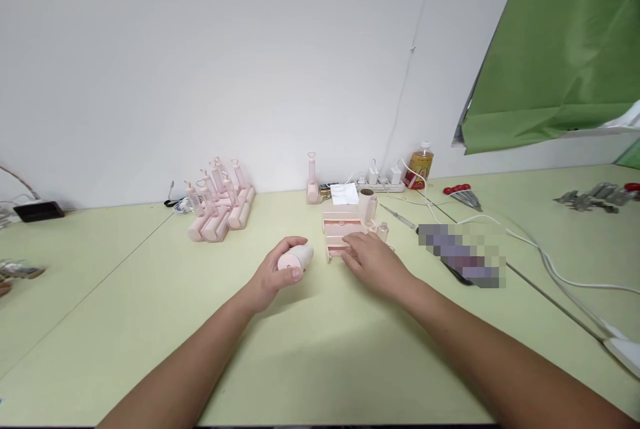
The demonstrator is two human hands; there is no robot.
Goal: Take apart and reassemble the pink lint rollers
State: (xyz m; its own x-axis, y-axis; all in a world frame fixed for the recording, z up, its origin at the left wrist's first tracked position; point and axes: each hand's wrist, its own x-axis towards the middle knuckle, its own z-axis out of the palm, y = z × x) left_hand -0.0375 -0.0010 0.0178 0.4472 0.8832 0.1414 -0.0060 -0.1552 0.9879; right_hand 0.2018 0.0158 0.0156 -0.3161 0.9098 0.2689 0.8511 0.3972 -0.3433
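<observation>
My left hand (pixel 274 277) is wrapped around a short cylinder (pixel 300 257) with a white side and a pale pink end, tilted above the table. My right hand (pixel 377 259) lies over open pink plastic housing pieces (pixel 345 222), fingers apart and their tips at the nearer piece. Whether those fingers pick anything up is hidden. Just beyond that hand stand a pink tube (pixel 367 202) with a dark opening and a small clear bottle-shaped part (pixel 383 231).
Several pink devices (pixel 220 205) with upright clear tubes stand at the back left; another pink device (pixel 313 182) is by the wall. A screwdriver (pixel 399 215), a pixelated item (pixel 460 255), red-handled pliers (pixel 463 195), white cables (pixel 545 255), a power strip (pixel 383 185) and a drink bottle (pixel 420 165) occupy the right.
</observation>
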